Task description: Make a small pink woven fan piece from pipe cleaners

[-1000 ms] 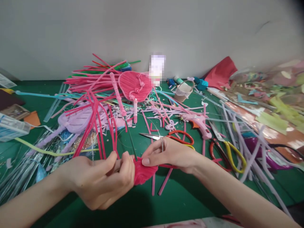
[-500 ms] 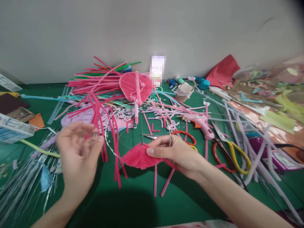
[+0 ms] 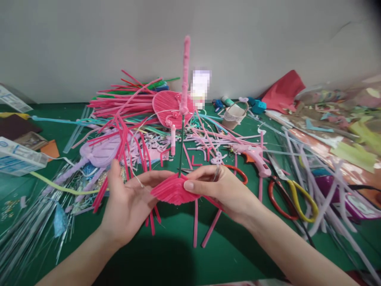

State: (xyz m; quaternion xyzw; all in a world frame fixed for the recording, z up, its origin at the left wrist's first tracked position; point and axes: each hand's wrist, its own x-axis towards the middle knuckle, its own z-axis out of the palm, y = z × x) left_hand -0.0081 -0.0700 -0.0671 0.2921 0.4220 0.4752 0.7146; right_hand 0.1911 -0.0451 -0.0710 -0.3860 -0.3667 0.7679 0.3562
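A red-pink leaf-shaped piece of pipe cleaners (image 3: 175, 190) is pinched at its right side by my right hand (image 3: 211, 186). A thin green stem (image 3: 181, 147) rises from its top edge, and a fuzzy pink wrapped stick (image 3: 185, 75) stands upright above that. My left hand (image 3: 131, 198) is beside the left tip, palm turned up, thumb apart from the fingers. Its fingertips reach behind the piece, where any contact is hidden. A thin wire curves near both hands. Behind lies a pink heart-shaped fan (image 3: 163, 107) with a short wrapped handle.
Bundles of pink pipe cleaners (image 3: 119, 101) lie at the back left, a lilac fan (image 3: 102, 151) before them. On the right are a pink glue gun (image 3: 256, 159), yellow-handled scissors (image 3: 303, 202), a small basket (image 3: 235, 115) and paper scraps (image 3: 354, 151). A box (image 3: 22, 157) sits left.
My left hand has moved right, to the leaf-shaped piece, and turned palm up. The upright pink stick now shows high above the piece. The right hand keeps its pinch.
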